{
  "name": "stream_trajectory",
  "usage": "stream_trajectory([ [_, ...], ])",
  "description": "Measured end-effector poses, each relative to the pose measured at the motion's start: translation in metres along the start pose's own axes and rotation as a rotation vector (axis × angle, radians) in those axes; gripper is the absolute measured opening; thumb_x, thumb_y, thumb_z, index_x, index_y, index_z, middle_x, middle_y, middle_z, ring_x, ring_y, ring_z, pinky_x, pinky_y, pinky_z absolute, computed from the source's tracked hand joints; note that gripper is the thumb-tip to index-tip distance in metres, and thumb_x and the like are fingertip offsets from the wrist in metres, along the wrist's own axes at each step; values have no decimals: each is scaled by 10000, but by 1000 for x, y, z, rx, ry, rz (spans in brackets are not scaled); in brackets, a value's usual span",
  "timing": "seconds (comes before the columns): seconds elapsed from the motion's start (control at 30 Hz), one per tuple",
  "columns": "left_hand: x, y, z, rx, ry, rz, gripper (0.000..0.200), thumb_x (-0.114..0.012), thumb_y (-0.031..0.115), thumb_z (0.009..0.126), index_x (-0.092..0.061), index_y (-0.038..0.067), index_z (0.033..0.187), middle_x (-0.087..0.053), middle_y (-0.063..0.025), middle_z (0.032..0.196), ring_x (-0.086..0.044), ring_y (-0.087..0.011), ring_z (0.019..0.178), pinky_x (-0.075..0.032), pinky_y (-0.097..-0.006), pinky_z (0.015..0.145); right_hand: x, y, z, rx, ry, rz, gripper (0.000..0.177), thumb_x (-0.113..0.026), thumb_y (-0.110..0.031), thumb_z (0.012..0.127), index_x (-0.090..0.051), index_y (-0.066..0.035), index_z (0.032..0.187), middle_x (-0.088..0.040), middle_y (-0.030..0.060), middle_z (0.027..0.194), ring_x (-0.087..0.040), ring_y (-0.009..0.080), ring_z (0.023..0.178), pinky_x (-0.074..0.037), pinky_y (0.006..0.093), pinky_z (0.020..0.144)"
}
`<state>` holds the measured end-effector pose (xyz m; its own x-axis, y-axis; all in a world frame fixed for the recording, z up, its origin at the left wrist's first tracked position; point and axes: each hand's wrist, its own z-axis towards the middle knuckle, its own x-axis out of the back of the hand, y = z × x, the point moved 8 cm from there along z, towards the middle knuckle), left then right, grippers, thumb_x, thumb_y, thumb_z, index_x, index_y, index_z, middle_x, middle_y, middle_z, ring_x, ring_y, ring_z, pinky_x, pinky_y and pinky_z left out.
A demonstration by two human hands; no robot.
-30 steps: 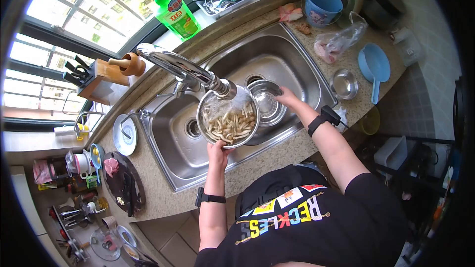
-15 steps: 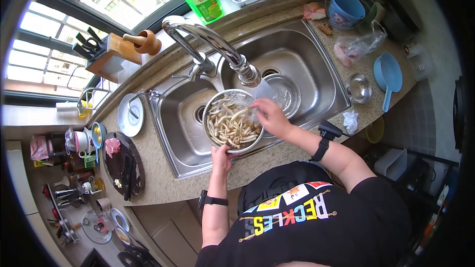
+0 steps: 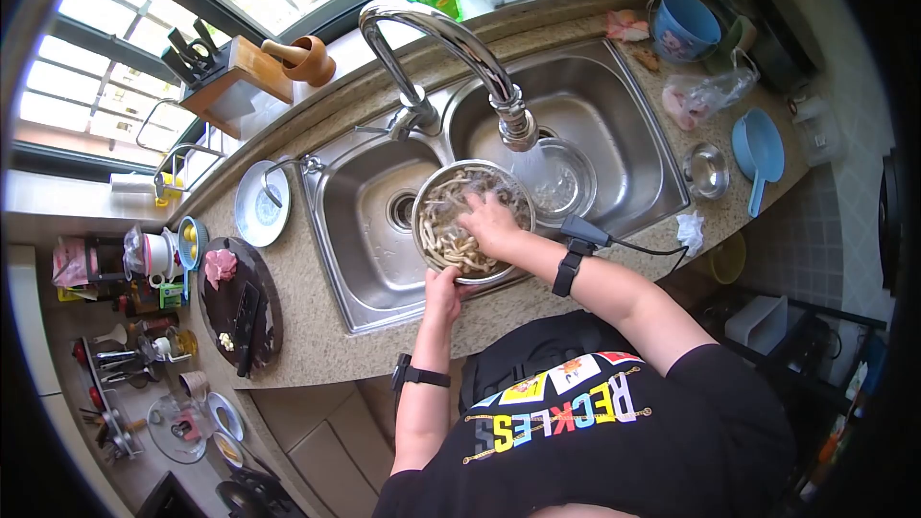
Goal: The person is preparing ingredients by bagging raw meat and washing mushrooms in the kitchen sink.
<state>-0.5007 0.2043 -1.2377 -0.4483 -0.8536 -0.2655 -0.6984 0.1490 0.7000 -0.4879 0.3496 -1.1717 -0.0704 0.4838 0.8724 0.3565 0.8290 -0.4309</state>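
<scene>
A round metal bowl (image 3: 420, 247) with pale, thin-stemmed mushrooms (image 3: 451, 247) and water is held over the sink divider. My left hand (image 3: 445, 294) grips its near rim from below. Inside the bowl, my right hand (image 3: 487, 223) presses among the mushrooms with its fingers spread. Water runs from the chrome faucet (image 3: 516, 125) just right of the bowl, into the right basin, where a clear round dish (image 3: 578, 177) sits.
On the left counter are a white plate (image 3: 251, 216) and a dark round board (image 3: 273, 312) with pink meat and a black-handled knife. At the right stand a small metal bowl (image 3: 707, 171), a blue strainer (image 3: 758, 144) and a blue bucket (image 3: 687, 27).
My right hand has moved from the bowl's right edge down into the mushrooms. The mushrooms are shifted about. The whole view has shifted slightly.
</scene>
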Motion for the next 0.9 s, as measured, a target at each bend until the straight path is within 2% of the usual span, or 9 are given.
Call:
stream_trajectory([
  [0.07,0,-1,-1,9,8,6,338,-419,-27,739,-539,-28,1055,-629,-128,904,-639,-215,694,-556,-292,487,2,7,-3,-13,86,196,274,-591,-28,686,-636,-125,938,-420,152,1252,-474,373,1034,-461,434,842],
  [0.17,1,0,-1,24,-22,-16,332,-428,-29,738,-543,-29,1049,-625,-129,910,-637,-214,706,-558,-293,491,29,3,-12,111,317,351,298,-595,-2,659,-625,-86,943,-455,164,1213,-477,366,1024,-421,427,897],
  [0.3,1,6,-3,22,-26,-1,308,-427,-21,753,-542,-39,1038,-622,-133,913,-632,-211,706,-557,-292,496,56,1,-21,141,404,402,370,-612,15,629,-601,-65,990,-466,199,1200,-447,374,1104,-379,413,952],
  [0.37,1,8,-6,21,-10,-16,299,-428,-17,758,-546,-41,1032,-622,-132,897,-629,-209,691,-557,-294,503,48,1,-19,165,351,361,455,-669,-49,636,-583,-99,1080,-417,216,1256,-426,406,1133,-357,424,978],
  [0.43,0,7,-6,28,-24,-31,294,-432,-19,753,-552,-39,1021,-623,-129,879,-627,-206,682,-558,-297,508,42,-4,-20,54,204,190,688,-766,-210,610,-488,-198,1239,-320,210,1351,-373,447,1178,-352,464,986],
  [0.53,1,7,-7,32,-31,-29,289,-431,-26,744,-556,-40,1003,-625,-126,866,-628,-211,683,-559,-306,510,23,-12,-18,-90,18,46,904,-813,-325,537,-373,-297,1326,-238,202,1400,-369,456,1175,-411,474,931],
  [0.63,-3,4,-5,35,-24,-28,315,-425,-36,732,-546,-32,1023,-621,-121,888,-628,-218,690,-564,-322,515,-2,-4,-13,-168,-183,0,971,-817,-349,520,-312,-336,1349,-223,197,1412,-347,436,1206,-455,454,884],
  [0.77,-19,3,-11,13,-24,-60,344,-420,-43,724,-527,-24,1050,-611,-116,908,-628,-224,706,-569,-336,521,-9,4,-15,-116,-127,-113,593,-764,-246,588,-549,-227,1140,-362,181,1316,-418,402,1165,-484,442,832],
  [0.9,-11,1,-9,15,-28,-46,373,-414,-48,722,-502,-18,1083,-599,-116,927,-631,-231,733,-577,-345,539,-29,6,-5,-82,-81,47,376,-723,-156,601,-618,-148,962,-440,182,1219,-481,385,1094,-481,431,819],
])
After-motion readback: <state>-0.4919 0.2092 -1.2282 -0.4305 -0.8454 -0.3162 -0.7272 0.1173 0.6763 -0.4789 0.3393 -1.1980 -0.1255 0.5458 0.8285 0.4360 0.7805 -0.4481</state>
